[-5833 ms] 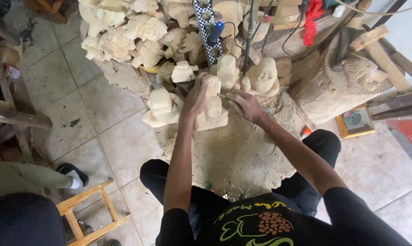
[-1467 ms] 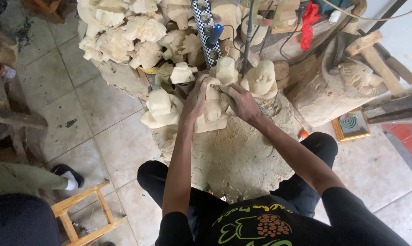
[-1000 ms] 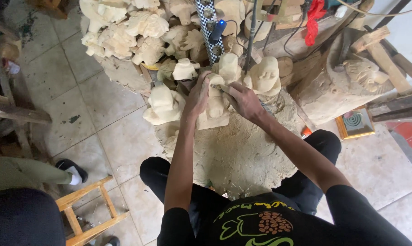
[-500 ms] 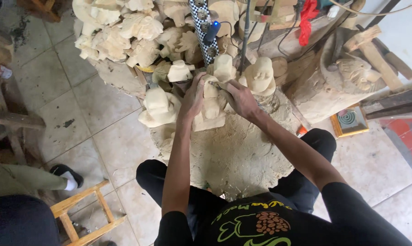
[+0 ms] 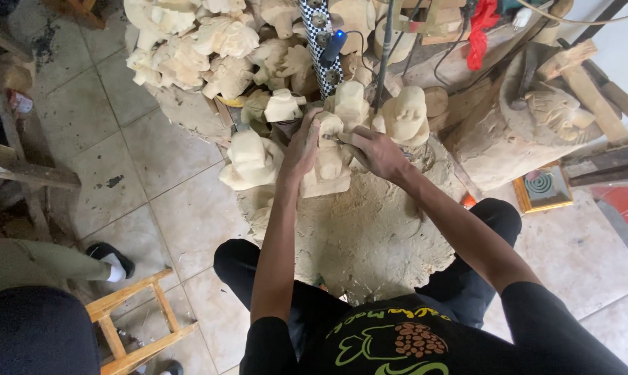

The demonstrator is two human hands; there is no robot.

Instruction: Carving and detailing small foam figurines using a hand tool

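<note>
Pale tiled workshop floor [image 5: 168, 208], with a low, sawdust-covered wooden block [image 5: 369, 236] as your work surface. Your left hand [image 5: 301, 147] was wrapped around the side of a pale, unfinished carved wooden figure [image 5: 329, 163] standing upright on the block's far edge. Your right hand [image 5: 375, 151] was closed on a small metal carving tool [image 5: 336, 138], its tip against the figure's upper part. Just left stood a similar rough pale carving [image 5: 250, 160]; just right, a rounded pale carved head [image 5: 405, 115]. Beyond lay a heap of pale unfinished carvings [image 5: 210, 48]. At lower left stood a small wooden stool [image 5: 130, 326], beside another person's leg [image 5: 43, 262].
</note>
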